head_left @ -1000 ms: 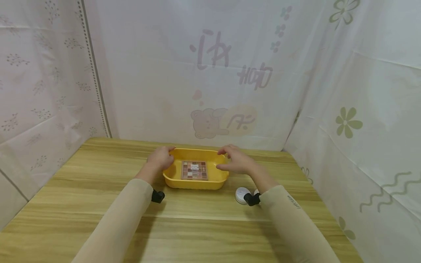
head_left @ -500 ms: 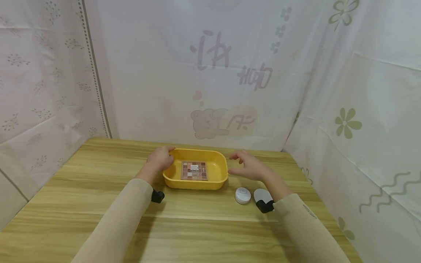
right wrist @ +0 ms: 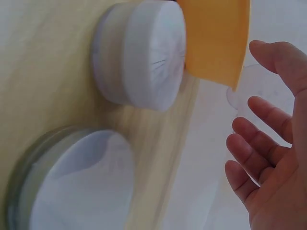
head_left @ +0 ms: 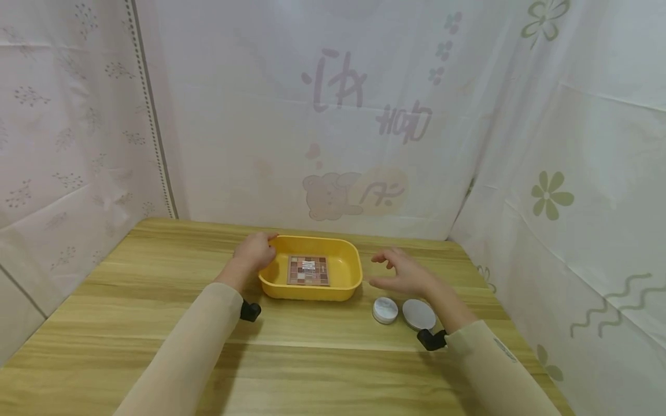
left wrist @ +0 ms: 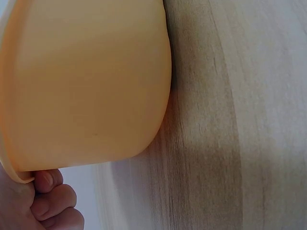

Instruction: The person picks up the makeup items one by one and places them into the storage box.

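My left hand (head_left: 253, 253) grips the left end of a yellow plastic basin (head_left: 307, 293) by its rim. In the left wrist view, its curled fingers (left wrist: 55, 199) sit under the rim, outside the wall. An eyeshadow palette (head_left: 308, 271) with a grid of brown and pink shades lies flat in the basin. Apart from the basin's right end, my right hand (head_left: 404, 273) hovers with relaxed, spread fingers and nothing in them. Closest below it stand a small round jar (head_left: 385, 310) with a marbled white lid and a wider round jar (head_left: 419, 314) with a pale lid.
Everything stands on a wood-grain table (head_left: 312, 370). A white printed curtain (head_left: 234, 115) hangs behind the table, with more cloth along both sides. Each wrist carries a black camera mount (head_left: 432, 340); the right one is beside the wider jar.
My right hand has moved off the basin's right end, going right and slightly toward me, which uncovers the wider jar. The left hand, basin and palette stay in place.
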Available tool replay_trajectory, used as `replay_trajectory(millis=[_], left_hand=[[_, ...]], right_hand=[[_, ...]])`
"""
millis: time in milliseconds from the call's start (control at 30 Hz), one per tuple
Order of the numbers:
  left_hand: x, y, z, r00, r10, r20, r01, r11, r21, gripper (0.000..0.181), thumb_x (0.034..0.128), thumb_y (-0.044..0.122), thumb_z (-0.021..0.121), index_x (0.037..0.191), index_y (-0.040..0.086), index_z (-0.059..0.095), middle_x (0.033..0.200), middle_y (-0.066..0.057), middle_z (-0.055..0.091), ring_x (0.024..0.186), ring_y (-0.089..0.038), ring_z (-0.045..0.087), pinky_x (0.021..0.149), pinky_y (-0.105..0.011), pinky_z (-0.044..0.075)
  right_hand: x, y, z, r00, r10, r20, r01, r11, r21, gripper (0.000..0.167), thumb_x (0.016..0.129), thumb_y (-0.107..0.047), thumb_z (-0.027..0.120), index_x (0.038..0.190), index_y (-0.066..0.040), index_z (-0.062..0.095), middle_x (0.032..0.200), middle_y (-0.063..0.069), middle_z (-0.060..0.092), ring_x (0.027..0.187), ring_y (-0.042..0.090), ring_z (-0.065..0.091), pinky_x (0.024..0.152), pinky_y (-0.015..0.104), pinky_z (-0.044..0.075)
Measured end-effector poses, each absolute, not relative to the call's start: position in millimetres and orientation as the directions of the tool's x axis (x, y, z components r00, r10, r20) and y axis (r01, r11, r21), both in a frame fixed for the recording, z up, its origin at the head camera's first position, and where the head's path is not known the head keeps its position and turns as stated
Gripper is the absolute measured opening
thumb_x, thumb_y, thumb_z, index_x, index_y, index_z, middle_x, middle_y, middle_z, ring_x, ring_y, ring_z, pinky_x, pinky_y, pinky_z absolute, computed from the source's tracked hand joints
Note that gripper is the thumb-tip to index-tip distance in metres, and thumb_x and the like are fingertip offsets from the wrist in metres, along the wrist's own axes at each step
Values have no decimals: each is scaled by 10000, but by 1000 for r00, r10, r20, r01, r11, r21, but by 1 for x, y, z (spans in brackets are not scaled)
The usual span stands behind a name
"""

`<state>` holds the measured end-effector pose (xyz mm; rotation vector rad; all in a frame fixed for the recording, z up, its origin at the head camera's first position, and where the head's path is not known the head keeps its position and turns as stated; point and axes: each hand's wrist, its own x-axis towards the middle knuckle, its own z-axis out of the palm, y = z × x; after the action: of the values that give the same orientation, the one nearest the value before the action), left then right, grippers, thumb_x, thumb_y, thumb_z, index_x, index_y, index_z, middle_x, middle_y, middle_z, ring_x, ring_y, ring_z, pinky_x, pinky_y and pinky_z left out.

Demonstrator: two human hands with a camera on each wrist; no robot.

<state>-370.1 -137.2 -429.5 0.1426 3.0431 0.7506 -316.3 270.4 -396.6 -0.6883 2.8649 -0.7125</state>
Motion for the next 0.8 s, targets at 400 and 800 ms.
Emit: replay_trajectory(millis=[400, 800], left_hand=[[-371, -138, -427, -996, 87, -15, 70, 884, 461, 596, 1063, 196, 478, 1657, 195, 522, 1648, -208, 550, 1004, -337, 626, 675, -369, 441], [-371, -137, -430, -997, 82, -8, 68, 876, 477, 582, 1071, 201, 480, 1650, 184, 532, 1650, -184, 557, 1178, -357, 608, 812, -432, 498]], right_hand=[[-299, 287, -411, -901, -433, -11, -374, 790, -486, 640, 977, -489, 809, 1506, -196, 600, 1540, 130, 568, 1357, 379, 544, 1050, 592, 538], [-279, 302, -418, -902, -430, -23, -360, 782, -510, 747, 970, -534, 807, 1544, -116, 576, 1540, 138, 537, 1361, 391, 516, 1020, 567, 548]])
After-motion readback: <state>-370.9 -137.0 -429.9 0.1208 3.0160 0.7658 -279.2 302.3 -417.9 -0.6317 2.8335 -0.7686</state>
